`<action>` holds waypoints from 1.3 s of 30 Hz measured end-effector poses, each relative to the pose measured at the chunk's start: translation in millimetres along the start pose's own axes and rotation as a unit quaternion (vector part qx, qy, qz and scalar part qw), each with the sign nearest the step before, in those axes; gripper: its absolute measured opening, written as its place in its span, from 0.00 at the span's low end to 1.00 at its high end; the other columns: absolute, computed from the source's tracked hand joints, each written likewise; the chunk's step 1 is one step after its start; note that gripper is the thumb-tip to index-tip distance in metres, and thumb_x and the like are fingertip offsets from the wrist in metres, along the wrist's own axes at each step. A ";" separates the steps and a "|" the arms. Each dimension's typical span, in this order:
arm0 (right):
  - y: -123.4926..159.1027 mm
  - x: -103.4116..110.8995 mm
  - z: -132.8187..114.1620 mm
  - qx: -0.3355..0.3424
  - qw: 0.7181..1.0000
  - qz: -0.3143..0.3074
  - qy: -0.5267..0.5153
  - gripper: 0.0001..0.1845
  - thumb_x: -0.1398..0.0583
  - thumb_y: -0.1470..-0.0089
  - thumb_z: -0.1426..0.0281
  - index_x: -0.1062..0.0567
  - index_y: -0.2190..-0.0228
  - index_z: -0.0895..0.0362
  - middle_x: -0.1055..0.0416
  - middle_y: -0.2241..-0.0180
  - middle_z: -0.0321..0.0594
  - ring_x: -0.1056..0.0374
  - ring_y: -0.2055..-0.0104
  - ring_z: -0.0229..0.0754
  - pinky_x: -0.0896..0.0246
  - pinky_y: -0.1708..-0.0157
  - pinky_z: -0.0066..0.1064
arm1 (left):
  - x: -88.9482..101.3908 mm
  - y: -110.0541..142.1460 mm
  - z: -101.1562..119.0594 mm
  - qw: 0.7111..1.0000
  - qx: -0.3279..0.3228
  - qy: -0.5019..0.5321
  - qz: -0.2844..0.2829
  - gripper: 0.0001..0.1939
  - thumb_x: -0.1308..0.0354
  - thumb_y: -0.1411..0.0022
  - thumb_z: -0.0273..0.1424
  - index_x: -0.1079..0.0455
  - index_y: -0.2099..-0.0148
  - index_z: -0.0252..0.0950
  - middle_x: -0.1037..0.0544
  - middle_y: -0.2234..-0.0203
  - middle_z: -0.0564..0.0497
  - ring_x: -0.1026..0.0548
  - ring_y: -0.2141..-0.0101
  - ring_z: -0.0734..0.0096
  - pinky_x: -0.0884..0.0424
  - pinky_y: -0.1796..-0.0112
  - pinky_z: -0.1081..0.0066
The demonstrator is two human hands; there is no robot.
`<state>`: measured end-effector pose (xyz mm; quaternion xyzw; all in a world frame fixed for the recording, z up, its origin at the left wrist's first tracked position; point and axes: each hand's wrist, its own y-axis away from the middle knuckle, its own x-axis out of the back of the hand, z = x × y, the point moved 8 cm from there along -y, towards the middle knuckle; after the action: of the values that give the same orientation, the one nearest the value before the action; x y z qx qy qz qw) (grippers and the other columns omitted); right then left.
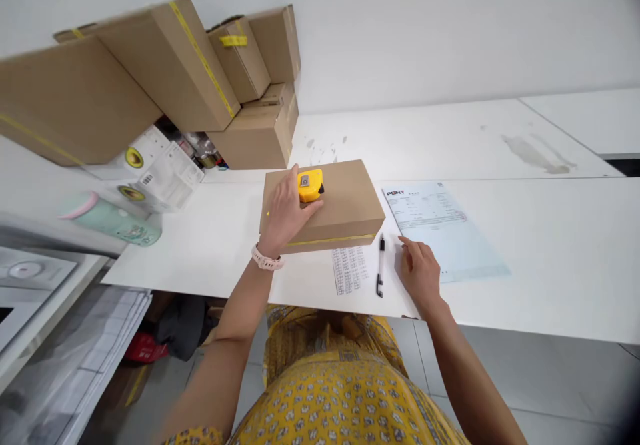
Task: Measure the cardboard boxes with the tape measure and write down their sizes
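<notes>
A yellow tape measure [311,185] lies on top of a closed cardboard box [345,195] on the white table. My left hand [287,211], with a pink watch band on its wrist, curls around the tape measure, fingers on its left side and thumb along its lower edge. My right hand [421,268] rests near the table's front edge, loosely curled with the index finger out and nothing in it. It is beside the lower left of a printed paper sheet [440,231]. Between the box and this hand lies a black-and-clear pen [381,265]. A sheet of small printed labels [349,270] sits partly under the box.
Several cardboard boxes [255,135] are stacked at the back left against the wall. In front of them stand a white carton with avocado pictures [160,171] and a mint green bottle [117,221] lying tilted. A white shelf [50,318] is at the lower left.
</notes>
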<state>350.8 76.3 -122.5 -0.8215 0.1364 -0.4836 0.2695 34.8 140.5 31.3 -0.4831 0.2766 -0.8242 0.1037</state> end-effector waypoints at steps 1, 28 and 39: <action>-1.0 3.1 -0.6 -0.007 1.000 0.019 -0.005 0.20 0.48 0.38 0.76 0.25 0.50 0.54 0.24 0.66 0.45 0.30 0.60 0.50 0.34 0.65 0.39 | -3.0 -4.8 -2.4 1.000 0.004 0.002 -0.006 0.42 0.33 0.38 0.42 0.49 0.29 0.38 0.29 0.41 0.35 0.29 0.42 0.44 0.30 0.45 0.46; -113.0 20.0 -162.1 -0.220 0.702 -0.284 -0.614 0.25 0.31 0.55 0.46 0.30 0.76 0.53 0.33 0.74 0.35 0.41 0.70 0.38 0.46 0.69 0.33 | 22.0 35.9 25.6 0.843 0.191 0.434 -0.254 0.33 0.34 0.43 0.48 0.35 0.42 0.39 0.23 0.49 0.44 0.24 0.52 0.57 0.30 0.54 0.63; -160.1 -22.1 -31.2 -0.354 0.603 -0.182 -0.691 0.16 0.29 0.59 0.66 0.33 0.77 0.55 0.38 0.77 0.30 0.48 0.76 0.31 0.52 0.78 0.26 | 79.2 18.2 -134.3 0.910 0.317 0.254 -0.090 0.32 0.33 0.51 0.50 0.32 0.49 0.36 0.23 0.52 0.45 0.25 0.55 0.59 0.34 0.63 0.68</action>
<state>306.9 208.2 -34.3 -0.9500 -0.0825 0.2755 -0.1219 -122.1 138.5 28.6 -0.2225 -0.0269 -0.9691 0.1027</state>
